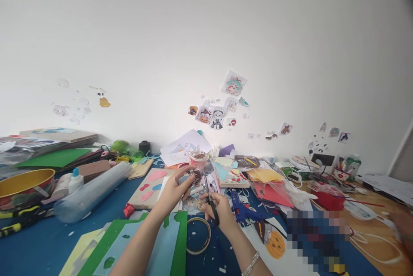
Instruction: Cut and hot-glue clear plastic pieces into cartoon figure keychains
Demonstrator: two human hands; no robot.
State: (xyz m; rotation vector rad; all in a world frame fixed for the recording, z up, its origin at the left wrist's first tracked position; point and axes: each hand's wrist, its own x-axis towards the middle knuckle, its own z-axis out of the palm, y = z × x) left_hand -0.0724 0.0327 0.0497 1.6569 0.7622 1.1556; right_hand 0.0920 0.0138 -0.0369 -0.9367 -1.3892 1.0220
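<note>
Left hand (pixel 174 190): raised over the middle of the worktop (pixel 35 252), fingers nearly closed in a pinch on the brown piece, probably to keep most of its face free.
Brown piece (pixel 195 176): small, dark and roundish with pale marks, held up off the clutter in front of the cup (pixel 198 160), seemingly so its edge can be turned freely.
Right hand (pixel 222 208): fingers curled round the handles of the scissors, a grip that looks suited to working them.
Scissors (pixel 215 215): black handles low, blades pointing up and away beside the brown piece; how far the blades are parted, I cannot tell.
Tape roll (pixel 209 236): on the worktop just below the hands, perhaps left there for easy reach.
Coloured sheets: light blue (pixel 150 246) over green (pixel 182 241), partly under the left forearm, apparently pushed aside to leave the middle for handwork.
Glue gun (pixel 243 211): blue, lying to the right of the right hand, a handy spot.
Pumpkin drawing (pixel 275 243): on white paper beside the right forearm, picture side up, probably to stay visible.
</note>
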